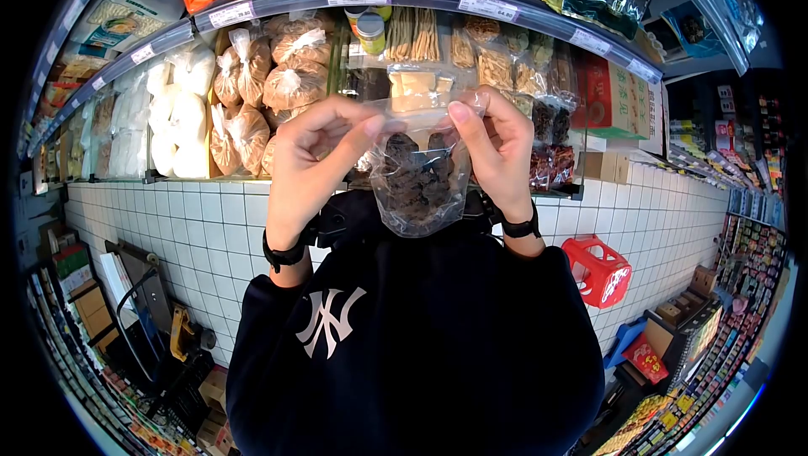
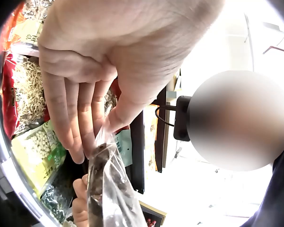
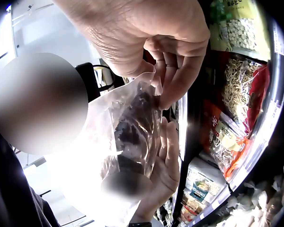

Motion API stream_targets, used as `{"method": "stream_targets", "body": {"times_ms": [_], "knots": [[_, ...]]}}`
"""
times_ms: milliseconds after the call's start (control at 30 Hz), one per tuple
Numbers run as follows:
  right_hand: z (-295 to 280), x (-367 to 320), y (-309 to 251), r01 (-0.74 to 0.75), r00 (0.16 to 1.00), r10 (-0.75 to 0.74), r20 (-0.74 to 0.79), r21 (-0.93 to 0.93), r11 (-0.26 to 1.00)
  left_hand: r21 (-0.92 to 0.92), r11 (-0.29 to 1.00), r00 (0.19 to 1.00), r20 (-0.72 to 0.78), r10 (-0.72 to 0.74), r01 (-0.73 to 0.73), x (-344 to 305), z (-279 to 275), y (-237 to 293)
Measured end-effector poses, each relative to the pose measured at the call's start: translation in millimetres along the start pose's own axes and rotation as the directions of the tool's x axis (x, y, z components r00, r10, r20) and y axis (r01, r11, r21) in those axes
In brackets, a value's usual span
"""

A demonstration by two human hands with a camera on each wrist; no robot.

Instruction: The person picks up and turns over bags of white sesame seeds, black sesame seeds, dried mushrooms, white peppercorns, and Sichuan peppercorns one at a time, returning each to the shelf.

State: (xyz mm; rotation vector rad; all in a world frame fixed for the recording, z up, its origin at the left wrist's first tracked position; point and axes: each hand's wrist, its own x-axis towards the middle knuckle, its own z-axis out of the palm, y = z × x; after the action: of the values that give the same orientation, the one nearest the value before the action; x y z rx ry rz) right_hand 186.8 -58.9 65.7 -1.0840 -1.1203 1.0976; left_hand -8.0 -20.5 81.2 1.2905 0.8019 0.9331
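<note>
A clear plastic bag [image 1: 419,182] of dark, crinkled dried food hangs in front of the person's chest. At its upper left corner the left hand [image 1: 316,157] pinches the plastic between thumb and fingers. The right hand [image 1: 501,149] pinches the upper right corner the same way. In the left wrist view the bag [image 2: 114,189] hangs from the left thumb and fingertips. The right wrist view shows the bag's [image 3: 135,127] top edge between the right thumb and fingers, with the dark pieces lower inside.
Ahead is a shelf bin with white bags [image 1: 181,111], knotted brown bags [image 1: 244,136] and packs of dried goods [image 1: 497,69]. A price-tagged shelf edge [image 1: 295,6] runs above. A red stool [image 1: 596,271] stands on the tiled floor [image 1: 194,229] to the right.
</note>
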Motion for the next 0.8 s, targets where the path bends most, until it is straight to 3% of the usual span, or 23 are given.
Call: {"method": "stream_targets", "body": {"times_ms": [200,367,433,700,767,800], "knots": [[-3,0,9,0.194,0.974,-0.17,0.148,-0.161,0.968,0.191,0.982,0.999,0.046,-0.019,0.01,0,10,1],[-6,-1,10,0.134,0.976,-0.103,0.192,-0.154,0.979,0.251,0.967,0.999,0.025,0.041,-0.046,-4,11,-3],[-9,1,11,0.274,0.931,-0.216,0.295,-0.171,0.946,0.269,0.962,0.999,0.018,0.034,-0.038,-5,11,-2],[-8,-5,16,0.207,0.963,-0.174,0.204,-0.153,0.966,0.18,0.984,1.0,-0.03,0.004,0.002,-5,17,-6],[-9,-7,14,0.2,0.97,-0.178,0.166,-0.123,0.972,0.049,0.999,0.997,-0.079,-0.012,0.016,-4,13,-8],[-11,-9,11,0.12,0.986,-0.107,0.126,-0.1,0.988,0.049,0.999,0.997,-0.078,-0.012,0.016,-4,11,-8]]}}
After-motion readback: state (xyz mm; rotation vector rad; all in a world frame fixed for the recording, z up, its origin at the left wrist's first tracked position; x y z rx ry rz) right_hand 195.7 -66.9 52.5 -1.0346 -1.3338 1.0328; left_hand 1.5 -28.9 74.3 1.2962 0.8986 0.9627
